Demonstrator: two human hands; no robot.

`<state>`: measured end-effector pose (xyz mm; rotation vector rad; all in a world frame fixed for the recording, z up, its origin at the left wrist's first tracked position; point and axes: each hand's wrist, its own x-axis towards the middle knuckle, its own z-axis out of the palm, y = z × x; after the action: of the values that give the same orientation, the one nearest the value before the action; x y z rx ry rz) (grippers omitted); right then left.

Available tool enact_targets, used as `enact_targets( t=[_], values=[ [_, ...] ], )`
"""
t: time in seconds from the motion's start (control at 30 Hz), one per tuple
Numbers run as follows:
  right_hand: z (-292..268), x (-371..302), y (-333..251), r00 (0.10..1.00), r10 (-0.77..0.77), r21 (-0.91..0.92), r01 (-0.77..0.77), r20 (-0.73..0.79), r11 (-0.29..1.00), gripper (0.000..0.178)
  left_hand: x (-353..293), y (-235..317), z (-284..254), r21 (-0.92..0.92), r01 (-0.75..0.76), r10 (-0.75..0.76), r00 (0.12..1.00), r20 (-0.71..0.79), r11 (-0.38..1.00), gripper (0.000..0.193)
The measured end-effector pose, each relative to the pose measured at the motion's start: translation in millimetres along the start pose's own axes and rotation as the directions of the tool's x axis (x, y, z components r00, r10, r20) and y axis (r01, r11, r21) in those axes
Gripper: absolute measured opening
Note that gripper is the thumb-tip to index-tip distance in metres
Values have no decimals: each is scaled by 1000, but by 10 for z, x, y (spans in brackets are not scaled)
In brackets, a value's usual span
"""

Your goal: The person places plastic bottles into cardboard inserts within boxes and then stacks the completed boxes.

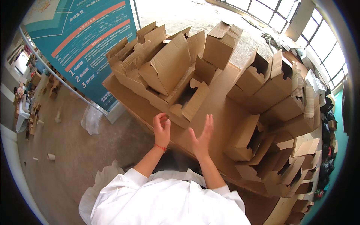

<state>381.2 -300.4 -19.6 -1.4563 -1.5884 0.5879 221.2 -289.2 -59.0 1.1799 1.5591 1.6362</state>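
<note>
My left hand point(162, 130) hovers at the near edge of the brown table point(217, 108), its fingers curled loosely apart with nothing in them. To its right my right hand point(202, 137) is raised, thumb and fingers spread, also holding nothing. Just beyond both hands lies an open cardboard box point(193, 101) with its flap up, apart from the fingers. Behind it, on the left part of the table, stand more open cardboard boxes point(131, 60), and one tall box point(167, 65) leans among them. A red band circles my left wrist.
Several open boxes point(277, 86) crowd the table's right side, some stacked, with more point(279, 172) at the near right. A taller box point(223, 43) stands at the far edge. Left of the table are a teal banner point(90, 41) and a clear plastic bag point(92, 120) on the floor.
</note>
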Motion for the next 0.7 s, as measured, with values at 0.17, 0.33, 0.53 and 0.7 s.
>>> enact_targets(
  t=[0.17,0.33,0.53,0.7],
  values=[
    [630,491,105,992,-51,-149,33,-118,988,78,353,-23,-168,0,-74,73,977,201,997,35],
    [488,468,165,941,289,-121,-313,-177,942,37,535,58,-188,114,-140,103,953,285,983,42],
    [138,32,323,856,283,-146,-376,-432,915,27,502,176,88,26,-293,208,736,644,956,62],
    [-252,-345,275,755,405,-130,-536,-515,834,30,109,179,534,-123,-429,324,435,840,895,64]
  ],
)
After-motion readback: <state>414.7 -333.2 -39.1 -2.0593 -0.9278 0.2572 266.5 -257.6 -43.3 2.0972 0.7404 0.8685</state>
